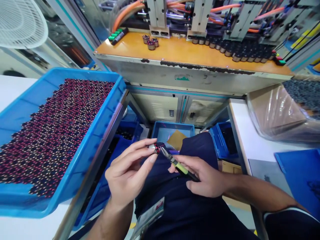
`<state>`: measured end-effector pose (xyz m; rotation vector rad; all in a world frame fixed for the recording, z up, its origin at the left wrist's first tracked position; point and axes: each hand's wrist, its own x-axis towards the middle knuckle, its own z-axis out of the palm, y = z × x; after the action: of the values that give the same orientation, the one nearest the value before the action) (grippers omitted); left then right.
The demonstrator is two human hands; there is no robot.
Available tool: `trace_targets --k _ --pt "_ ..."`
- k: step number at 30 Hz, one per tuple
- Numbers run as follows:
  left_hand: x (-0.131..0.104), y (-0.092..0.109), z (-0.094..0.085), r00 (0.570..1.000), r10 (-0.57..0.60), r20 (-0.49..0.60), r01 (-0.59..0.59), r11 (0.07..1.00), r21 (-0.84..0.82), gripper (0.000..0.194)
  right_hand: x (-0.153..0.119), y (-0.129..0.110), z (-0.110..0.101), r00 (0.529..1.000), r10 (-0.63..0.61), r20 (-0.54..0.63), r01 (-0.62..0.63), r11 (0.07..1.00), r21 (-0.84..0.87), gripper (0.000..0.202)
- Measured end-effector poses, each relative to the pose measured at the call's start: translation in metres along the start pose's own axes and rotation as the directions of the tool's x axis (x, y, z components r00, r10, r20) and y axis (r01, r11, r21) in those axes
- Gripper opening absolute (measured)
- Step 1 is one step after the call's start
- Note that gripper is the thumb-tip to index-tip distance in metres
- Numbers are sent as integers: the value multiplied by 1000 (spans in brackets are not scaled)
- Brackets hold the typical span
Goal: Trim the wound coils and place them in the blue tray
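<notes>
Pinching a small wound part [156, 147] between thumb and fingertips of the left hand [130, 170], held it in the air above the lap, off any surface. Gripped a pair of green-and-black pliers [178, 165] in the right hand [202, 173], with fingers around the handles. Had the part just up and leftward of the right hand, at the far end of the tool, with its long axis lying roughly sideways and its red-wired end facing the pliers. Held the left hand directly on the part, nearer than the right, and met it from the right only with the plier tips. Could not tell touching from just beside at the wires, nor tips parted from closed.

Saw ahead an orange-brown tabletop [175, 50], chipped along its front edge, with three wound parts [151, 44] near its left end and a crowd of dark-topped cylinders [237, 51] toward its right corner, below a machine [200, 16] with orange hoses. Noted on the left a large blue bin [90, 138], packed with rows of wound parts up to its right wall. Noted on the right a white tabletop [242, 113], with a plastic-covered box [275, 110] by its far edge.
</notes>
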<state>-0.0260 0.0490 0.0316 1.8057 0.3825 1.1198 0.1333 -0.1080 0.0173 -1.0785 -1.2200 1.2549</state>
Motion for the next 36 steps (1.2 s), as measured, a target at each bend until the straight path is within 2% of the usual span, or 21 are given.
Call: trace_targets --k 7,15,19,22,24,28,31,36 --pt "-1 -1 -2 1000 6 2 -6 999 43 33 1 -4 -4 1000 -8 -6 7 998 -63 76" --pt "-1 0 -2 1000 17 12 -17 998 63 36 3 -14 -5 1000 22 -12 -23 990 -140 66" --pt "-1 0 -4 1000 18 11 -18 998 55 37 4 -16 -3 999 43 -12 -45 987 -157 54" --pt "-2 -1 -4 1000 27 11 -28 997 66 37 7 -20 -1 998 23 -56 -34 976 -215 44" --pt "-2 -2 -4 999 30 14 -31 997 72 37 8 -22 -1 996 40 -82 -60 967 -250 40" --pt "-2 -7 -6 998 56 35 -58 998 39 36 8 -24 -2 976 182 -117 -204 952 -229 33" --pt "-2 -11 -8 989 147 32 -148 989 29 37 3 -27 -4 965 220 -140 -246 945 -215 36" --pt "-1 -14 -5 985 175 -3 -173 971 -168 66 -10 -34 -5 983 154 -96 -171 964 -206 64"
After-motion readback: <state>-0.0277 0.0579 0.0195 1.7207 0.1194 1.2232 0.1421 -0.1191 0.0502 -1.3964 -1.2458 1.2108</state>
